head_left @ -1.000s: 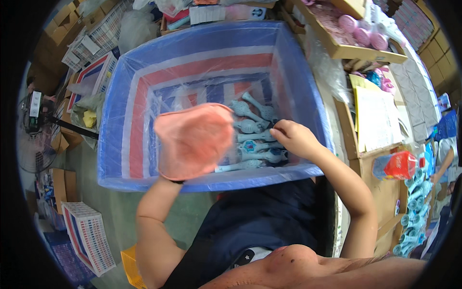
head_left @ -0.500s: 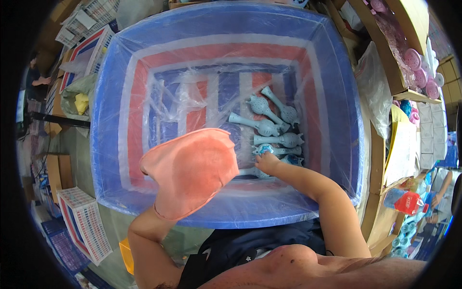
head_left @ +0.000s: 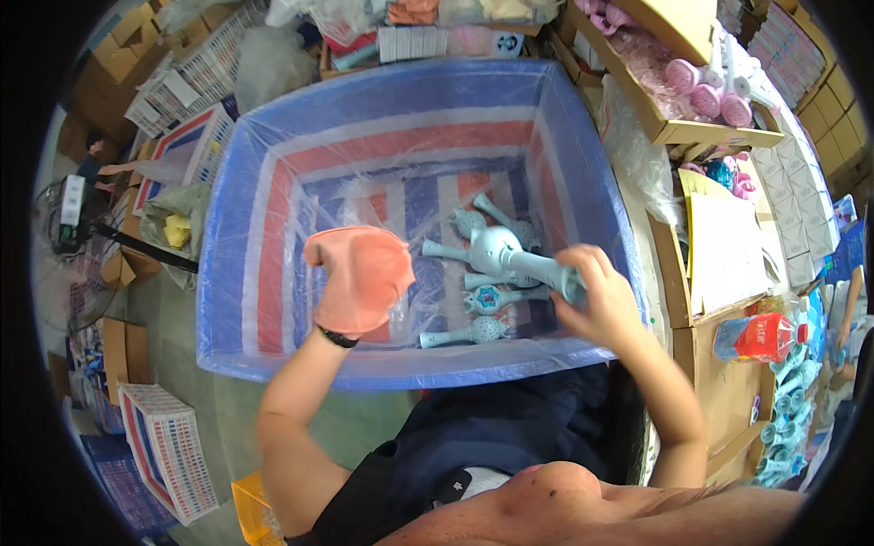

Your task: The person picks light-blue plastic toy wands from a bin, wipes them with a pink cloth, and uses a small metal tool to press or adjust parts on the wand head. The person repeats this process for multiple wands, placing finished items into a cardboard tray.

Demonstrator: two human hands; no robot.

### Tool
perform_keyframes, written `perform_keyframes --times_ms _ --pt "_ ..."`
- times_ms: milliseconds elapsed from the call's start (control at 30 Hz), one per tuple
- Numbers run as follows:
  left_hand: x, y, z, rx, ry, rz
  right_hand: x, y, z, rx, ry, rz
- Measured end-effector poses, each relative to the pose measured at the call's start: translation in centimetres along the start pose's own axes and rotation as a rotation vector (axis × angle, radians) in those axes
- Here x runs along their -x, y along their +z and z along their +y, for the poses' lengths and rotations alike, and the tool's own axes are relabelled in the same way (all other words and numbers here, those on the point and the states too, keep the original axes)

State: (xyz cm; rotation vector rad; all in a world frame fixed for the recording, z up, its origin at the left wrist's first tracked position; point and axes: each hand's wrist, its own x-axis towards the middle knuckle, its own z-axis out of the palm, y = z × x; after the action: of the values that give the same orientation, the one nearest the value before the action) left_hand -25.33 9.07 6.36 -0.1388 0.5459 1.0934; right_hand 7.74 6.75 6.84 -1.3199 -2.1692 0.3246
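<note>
My right hand (head_left: 599, 298) grips the flared handle end of a light-blue plastic handled piece (head_left: 497, 251), fingers curled round it. Its bulbous, perforated head points left, over similar pieces in the large bin. Among those lying below, one piece with a star-patterned face (head_left: 488, 298) lies beside another with a dotted head (head_left: 487, 328). On my left hand (head_left: 350, 309) sits a salmon-pink cloth covering (head_left: 364, 273) with a darker damp-looking patch. It hides the fingers, so their pose cannot be told. That hand hovers over the bin's left-middle part, apart from the pieces.
The bin (head_left: 232, 227), lined with clear film over blue, red and white stripes, fills the middle. At right stand a cardboard box (head_left: 710, 132) of pink pieces and a red-labelled bottle (head_left: 763, 338). A fan (head_left: 73, 227) and striped boxes (head_left: 168, 446) stand at left.
My right hand has risen and moved right, lifting a light-blue piece off the others. My left hand with the cloth has drawn back toward the left. The view has shifted.
</note>
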Motion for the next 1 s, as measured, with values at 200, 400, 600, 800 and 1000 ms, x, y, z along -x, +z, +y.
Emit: perform_keyframes --times_ms 200,400,600,800,1000 --pt "1.8 3.9 -11.9 -0.047 0.14 0.172 12.8 -0.1 -6.0 0.113 -0.28 0.436" --pt "1.4 3.5 -22.7 -0.073 -0.205 -0.274 23.7 1.7 -7.8 -0.08 0.151 0.336" --pt "1.4 3.2 -28.6 -0.495 -0.073 -0.621 25.3 2.4 -8.3 -0.425 0.753 0.13" --pt "1.0 5.1 -25.3 -1.234 0.016 -0.963 26.2 1.7 -8.0 -0.996 0.667 -0.206" --pt "0.3 5.0 -25.1 -1.068 -0.193 -0.834 25.3 3.6 -6.5 -0.666 0.659 0.091"
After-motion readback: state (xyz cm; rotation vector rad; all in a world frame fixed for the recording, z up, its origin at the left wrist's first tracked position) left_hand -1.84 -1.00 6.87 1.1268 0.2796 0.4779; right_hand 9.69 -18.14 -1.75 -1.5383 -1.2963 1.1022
